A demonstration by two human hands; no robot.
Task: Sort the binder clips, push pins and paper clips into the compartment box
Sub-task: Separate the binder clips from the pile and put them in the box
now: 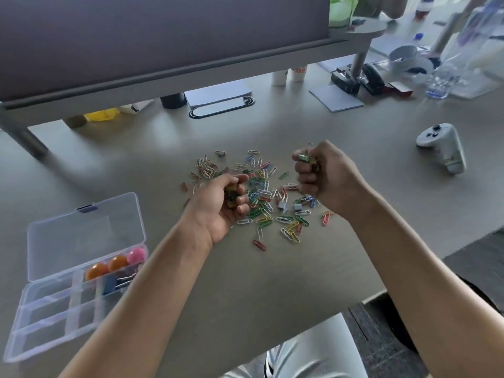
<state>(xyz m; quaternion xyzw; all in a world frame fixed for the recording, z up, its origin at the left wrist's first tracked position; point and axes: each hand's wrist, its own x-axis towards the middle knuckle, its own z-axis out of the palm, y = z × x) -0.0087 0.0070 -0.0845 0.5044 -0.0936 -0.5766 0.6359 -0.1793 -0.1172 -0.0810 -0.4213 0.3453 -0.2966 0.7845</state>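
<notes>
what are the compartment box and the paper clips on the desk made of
Compartment box: looks like clear, slightly frosted plastic, since the desk shows through its open lid and dividers. Paper clips: thin bent wire, probably metal; the red, green, blue and yellow ones seem to carry a coloured coating, the pale ones look white or bare, too small to tell.

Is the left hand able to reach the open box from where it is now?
Probably yes. The left hand, gripping small clips, is beside the open box, with only bare desk between them.
</notes>
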